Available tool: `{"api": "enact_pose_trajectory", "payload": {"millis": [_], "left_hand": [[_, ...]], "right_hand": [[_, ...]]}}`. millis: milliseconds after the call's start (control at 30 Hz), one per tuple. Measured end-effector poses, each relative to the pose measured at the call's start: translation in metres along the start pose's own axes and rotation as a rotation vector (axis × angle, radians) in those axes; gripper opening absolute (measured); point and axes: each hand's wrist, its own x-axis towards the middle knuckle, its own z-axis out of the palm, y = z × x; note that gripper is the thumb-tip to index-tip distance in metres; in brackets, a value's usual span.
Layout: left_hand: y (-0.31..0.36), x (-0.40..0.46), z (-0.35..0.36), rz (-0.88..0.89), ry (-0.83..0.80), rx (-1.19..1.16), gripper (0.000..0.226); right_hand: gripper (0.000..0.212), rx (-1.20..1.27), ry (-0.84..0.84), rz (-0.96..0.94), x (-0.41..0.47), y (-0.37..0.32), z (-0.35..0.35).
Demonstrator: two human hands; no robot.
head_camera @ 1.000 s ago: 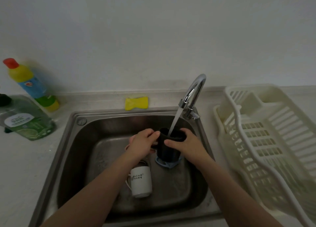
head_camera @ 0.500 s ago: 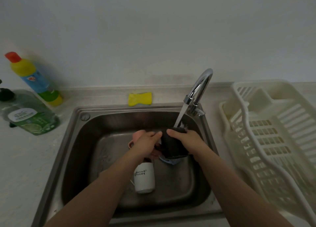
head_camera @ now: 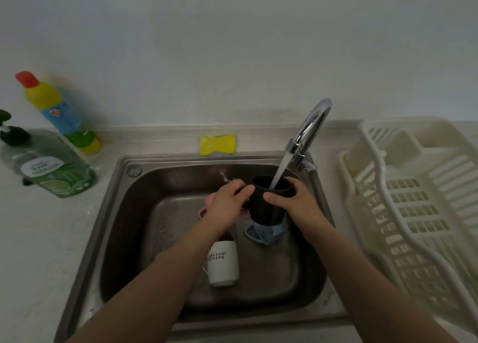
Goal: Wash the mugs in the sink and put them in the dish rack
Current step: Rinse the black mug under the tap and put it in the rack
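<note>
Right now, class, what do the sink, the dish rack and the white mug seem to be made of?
Sink: brushed stainless steel, grey with dull reflections. Dish rack: cream moulded plastic, slatted, matte. White mug: probably glazed ceramic, smooth with printed lettering.

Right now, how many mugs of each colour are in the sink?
Black mug: 1, upright under the tap stream, held by left hand and right hand
White mug: 1, on its side
Pink mug: 1, mostly hidden by the left hand
Total: 3
</note>
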Motion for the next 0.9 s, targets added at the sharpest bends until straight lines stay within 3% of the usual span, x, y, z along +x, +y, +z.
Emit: {"api": "enact_pose_trajectory", "payload": {"millis": [67, 233, 367, 433, 567, 700, 800, 900], "left_hand": [[-0.002, 0.002, -0.006, 0.006, 0.043, -0.014, 0.018], [-0.002, -0.003, -0.001, 0.029, -0.043, 0.024, 0.017], [-0.012, -0.003, -0.005, -0.071, 0.04, -0.073, 0.019], [-0.014, -0.007, -0.007, -0.086, -0.025, -0.023, 0.014], [-0.014, -0.012, -0.001, -0.206, -0.053, -0.023, 0.029], [-0.012, -0.013, -0.001, -0.331, -0.061, -0.039, 0.024], [-0.005, -0.011, 0.009, -0.29, -0.115, -0.009, 0.02], [-0.006, -0.003, 0.004, -0.233, 0.0, -0.153, 0.023]], "right_hand": [[0.064, -0.031, -0.021, -0.025, 0.002, -0.001, 0.005], [0.056, -0.002, 0.027, 0.005, -0.007, 0.003, -0.004], [0.053, -0.09, -0.014, 0.053, -0.004, 0.0, 0.009], [0.047, -0.139, -0.018, 0.088, -0.008, 0.007, 0.008], [0.067, -0.12, -0.038, 0.204, 0.001, 0.005, 0.006], [0.044, -0.168, -0.043, 0.224, 0.0, 0.009, 0.011], [0.047, -0.095, -0.015, 0.277, -0.002, 0.013, -0.002], [0.058, -0.122, 0.025, 0.13, 0.003, 0.002, 0.007]]}}
